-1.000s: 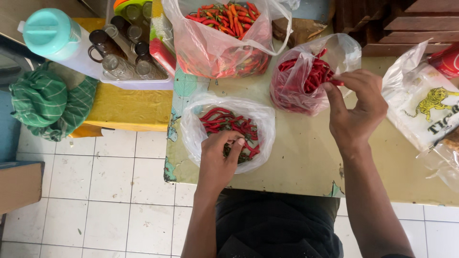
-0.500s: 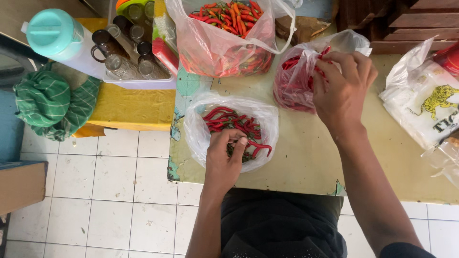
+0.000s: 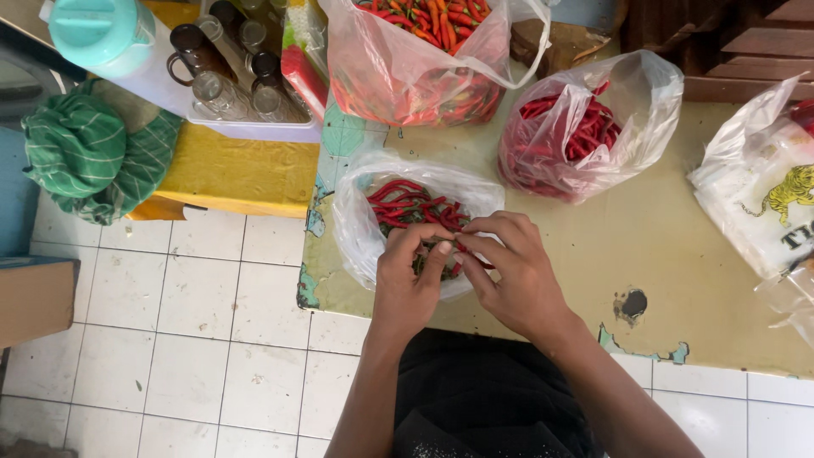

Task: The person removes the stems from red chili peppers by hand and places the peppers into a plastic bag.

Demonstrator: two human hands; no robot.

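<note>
A single red chilli (image 3: 469, 252) sits pinched between the fingertips of both hands, held just above the open mouth of the small clear bag (image 3: 356, 222) of red chillies that lies on the tabletop (image 3: 678, 254) close to its near edge. The left hand (image 3: 409, 284) has thumb and forefinger closed on one end of the pod, and the right hand (image 3: 517, 271) has its fingers curled and clamped on the other end, so the two hands meet over the bag. The grip is at the very tips of the fingers, so a hard pull could snap the pod unevenly or let it slip and fall; since the bag lies so near the edge, a dropped piece could well go past it onto the white tiled floor (image 3: 170, 339). The bag's thin film is slack and open toward the hands, and a snagged finger could drag it over the edge and spill it. Juice on bare fingertips is a likely irritant. Further back, a second bag (image 3: 644, 110) of red chillies lies open on its side, and a large bag (image 3: 381, 76) of mixed red and orange chillies stands behind; an elbow swing could tip either one.
</note>
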